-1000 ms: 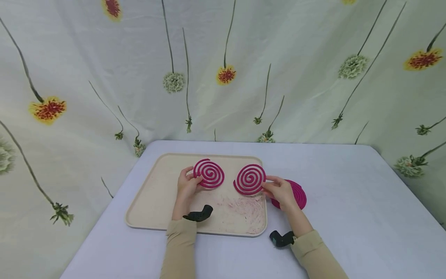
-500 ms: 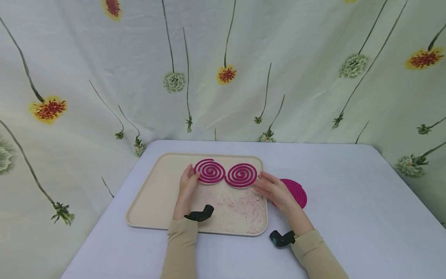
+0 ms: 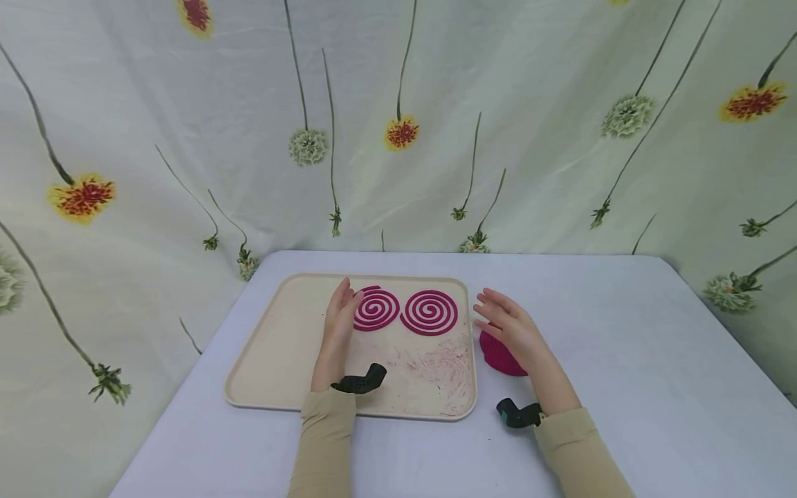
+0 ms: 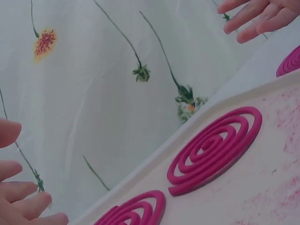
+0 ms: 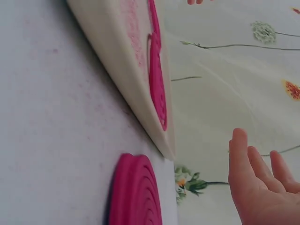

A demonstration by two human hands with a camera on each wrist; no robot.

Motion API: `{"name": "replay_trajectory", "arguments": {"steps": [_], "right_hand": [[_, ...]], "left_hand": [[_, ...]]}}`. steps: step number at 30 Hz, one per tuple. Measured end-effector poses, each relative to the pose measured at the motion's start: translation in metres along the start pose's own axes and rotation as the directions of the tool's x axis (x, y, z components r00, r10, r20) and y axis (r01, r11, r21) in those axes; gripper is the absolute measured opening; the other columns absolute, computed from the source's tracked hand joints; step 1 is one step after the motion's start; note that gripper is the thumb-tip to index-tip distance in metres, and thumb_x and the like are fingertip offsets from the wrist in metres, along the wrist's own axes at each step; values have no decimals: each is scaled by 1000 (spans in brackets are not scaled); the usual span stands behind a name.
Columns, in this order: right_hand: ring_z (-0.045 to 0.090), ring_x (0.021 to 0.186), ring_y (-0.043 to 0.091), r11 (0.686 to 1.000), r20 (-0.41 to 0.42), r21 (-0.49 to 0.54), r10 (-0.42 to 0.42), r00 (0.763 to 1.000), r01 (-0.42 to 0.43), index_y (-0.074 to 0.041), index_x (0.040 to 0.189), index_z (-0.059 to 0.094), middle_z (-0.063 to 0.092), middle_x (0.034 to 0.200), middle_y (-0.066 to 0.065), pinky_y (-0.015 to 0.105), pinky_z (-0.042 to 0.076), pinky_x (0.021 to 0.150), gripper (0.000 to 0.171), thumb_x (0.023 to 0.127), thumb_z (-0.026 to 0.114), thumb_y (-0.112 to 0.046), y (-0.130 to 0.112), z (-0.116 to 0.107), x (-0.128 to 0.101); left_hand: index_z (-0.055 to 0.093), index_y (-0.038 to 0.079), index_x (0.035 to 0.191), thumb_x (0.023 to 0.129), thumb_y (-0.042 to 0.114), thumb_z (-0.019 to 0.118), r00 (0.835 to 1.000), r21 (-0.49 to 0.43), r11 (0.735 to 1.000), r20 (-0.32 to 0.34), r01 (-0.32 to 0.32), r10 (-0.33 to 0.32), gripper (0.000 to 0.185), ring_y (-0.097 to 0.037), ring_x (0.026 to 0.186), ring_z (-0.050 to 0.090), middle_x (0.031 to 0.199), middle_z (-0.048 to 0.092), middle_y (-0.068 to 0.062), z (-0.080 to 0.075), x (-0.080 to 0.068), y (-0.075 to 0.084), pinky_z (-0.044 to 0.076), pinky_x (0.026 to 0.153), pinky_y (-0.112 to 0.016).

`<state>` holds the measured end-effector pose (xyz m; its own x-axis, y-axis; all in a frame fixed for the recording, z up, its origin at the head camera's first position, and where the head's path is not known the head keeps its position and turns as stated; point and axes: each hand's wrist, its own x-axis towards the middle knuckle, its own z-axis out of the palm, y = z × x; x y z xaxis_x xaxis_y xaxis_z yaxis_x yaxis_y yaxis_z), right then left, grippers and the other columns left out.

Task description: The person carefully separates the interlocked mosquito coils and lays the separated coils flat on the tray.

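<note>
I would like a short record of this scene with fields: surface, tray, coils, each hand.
surface: pale lilac table
tray: beige rectangular tray, pink dust on its right part
coils on tray: two flat pink spiral coils, left coil and right coil, side by side
coils off tray: pink coil stack on the table, right of the tray
left hand: fingers straight, beside the left coil
right hand: fingers straight, above the stack, holds nothing

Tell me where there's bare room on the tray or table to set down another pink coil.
The tray is bare left of the left hand, and near its front edge, though pink dust marks that part. The table right of the right hand is bare too. It is crowded at the tray's back right, where two coils lie, and by the coil stack.
</note>
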<state>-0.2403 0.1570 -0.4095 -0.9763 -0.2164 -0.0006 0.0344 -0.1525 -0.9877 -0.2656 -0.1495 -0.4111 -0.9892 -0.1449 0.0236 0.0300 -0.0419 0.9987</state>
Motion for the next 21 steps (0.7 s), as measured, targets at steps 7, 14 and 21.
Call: {"name": "replay_trajectory", "arguments": {"steps": [7,14,21], "right_hand": [[47,124,21,995,-66,-52,-87,994,83,1,143,28,38,141,15,27,44,96,57,98,51,-25,-22,-30,-13],[55,110,9,959,-55,-279,-62,997,44,2,141,32,41,139,19,23,45,93,59,97,51,-32,-31,-57,-27],[43,125,37,920,-73,-388,28,997,-54,8,140,31,37,140,27,42,38,101,59,98,48,-30,-25,-74,-31]], "left_hand": [[35,2,140,97,13,50,988,-226,967,81,-113,134,47,-26,131,38,145,35,-14,31,-9,12,31,107,-44],[40,-5,130,97,5,48,947,-396,914,252,-89,201,36,-31,121,48,125,50,-12,74,-23,11,43,99,-39],[42,-7,129,96,4,49,912,-312,950,384,-22,147,35,-31,116,53,123,53,-15,111,-37,1,38,101,-48]]}}
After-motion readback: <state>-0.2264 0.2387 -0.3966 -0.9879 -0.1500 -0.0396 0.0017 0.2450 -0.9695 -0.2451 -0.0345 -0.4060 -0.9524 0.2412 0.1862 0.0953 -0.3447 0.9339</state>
